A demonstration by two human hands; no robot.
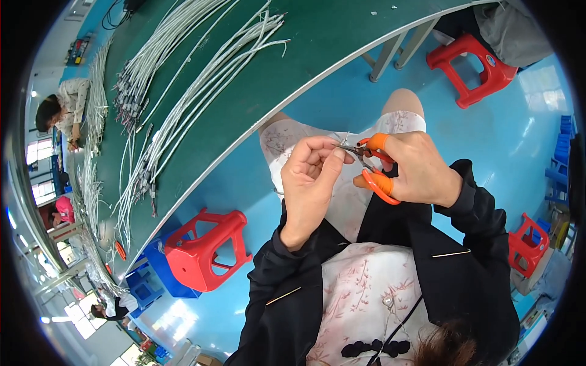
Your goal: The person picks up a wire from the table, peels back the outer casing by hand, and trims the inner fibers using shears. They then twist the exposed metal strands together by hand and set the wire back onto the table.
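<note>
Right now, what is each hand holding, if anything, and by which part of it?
The right hand holds metal scissors with orange-red handles by the handle loops. The left hand is beside the blades; what it holds cannot be told.

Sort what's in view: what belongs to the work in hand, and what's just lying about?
Work:
right hand holding orange-handled scissors
left hand at their tips
white cables, probably

Apparently lying about:
red stools
blue stools
orange object on table
</note>
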